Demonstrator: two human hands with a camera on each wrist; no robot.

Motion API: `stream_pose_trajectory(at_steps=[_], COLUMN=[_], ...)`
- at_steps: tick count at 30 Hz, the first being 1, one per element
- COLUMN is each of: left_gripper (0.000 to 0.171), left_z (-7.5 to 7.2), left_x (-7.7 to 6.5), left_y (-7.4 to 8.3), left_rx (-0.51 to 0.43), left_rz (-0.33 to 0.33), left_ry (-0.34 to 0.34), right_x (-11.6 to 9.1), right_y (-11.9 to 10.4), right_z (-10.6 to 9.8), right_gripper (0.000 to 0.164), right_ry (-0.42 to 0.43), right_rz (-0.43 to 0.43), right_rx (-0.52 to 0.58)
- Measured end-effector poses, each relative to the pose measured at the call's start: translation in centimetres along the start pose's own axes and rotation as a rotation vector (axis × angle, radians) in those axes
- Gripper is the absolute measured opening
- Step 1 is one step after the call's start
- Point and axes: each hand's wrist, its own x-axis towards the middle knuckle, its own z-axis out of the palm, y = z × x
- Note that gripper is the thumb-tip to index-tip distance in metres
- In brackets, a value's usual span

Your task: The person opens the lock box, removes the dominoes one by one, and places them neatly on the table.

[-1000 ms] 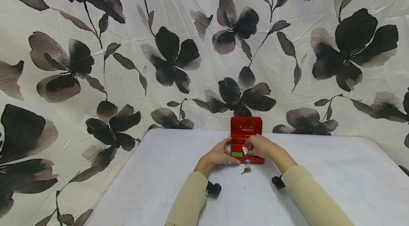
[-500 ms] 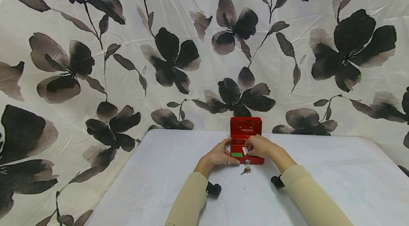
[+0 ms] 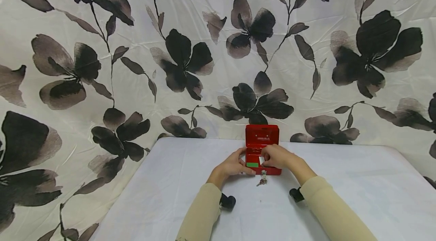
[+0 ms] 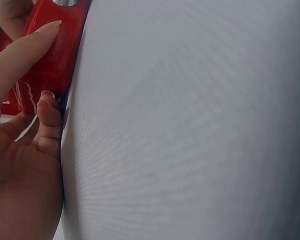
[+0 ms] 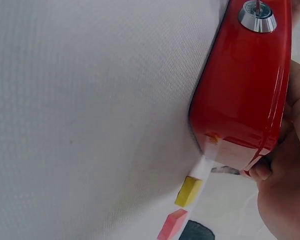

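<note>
A red cash box stands on the white table with its lid raised. My left hand holds its left front corner; in the left wrist view the thumb lies along the red front wall. Inside the box, at the front left, sits a green block. My right hand reaches in from the right, its curled fingers at a small white piece beside the green block. The fingers partly hide that piece. Keys hang from the front lock.
In the right wrist view, a yellow block, a pink block and a dark object lie past the box's right end. A floral cloth hangs behind the table.
</note>
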Motion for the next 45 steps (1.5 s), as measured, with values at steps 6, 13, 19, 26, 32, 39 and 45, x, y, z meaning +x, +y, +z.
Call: stream_pose_trajectory(at_steps=[6, 13, 19, 26, 32, 39, 45], left_gripper=[0.097, 0.097, 0.098, 0.098, 0.096, 0.096, 0.097], left_z=[-0.1, -0.3, -0.3, -0.3, -0.2, -0.1, -0.1], left_x=[0.0, 0.4, 0.4, 0.3, 0.2, 0.4, 0.4], left_y=[0.0, -0.4, -0.6, -0.5, -0.2, -0.3, -0.3], left_rx=[0.023, 0.048, 0.047, 0.054, 0.046, 0.041, 0.042], left_rz=[0.000, 0.018, 0.005, 0.005, 0.013, 0.008, -0.002], left_ry=[-0.002, -0.011, -0.023, -0.013, -0.005, -0.003, -0.004], right_x=[-0.2, -0.2, -0.3, -0.4, -0.5, -0.7, -0.8], right_y=[0.6, 1.1, 1.6, 1.8, 2.0, 2.3, 2.3], right_z=[-0.2, -0.2, 0.1, 0.2, 0.1, 0.1, -0.2], right_gripper=[0.024, 0.029, 0.029, 0.033, 0.034, 0.036, 0.038], right_ry=[0.043, 0.068, 0.081, 0.124, 0.143, 0.163, 0.183], right_rz=[-0.044, -0.065, -0.039, -0.025, -0.016, -0.018, 0.006], right_rx=[0.091, 0.164, 0.189, 0.220, 0.237, 0.260, 0.260])
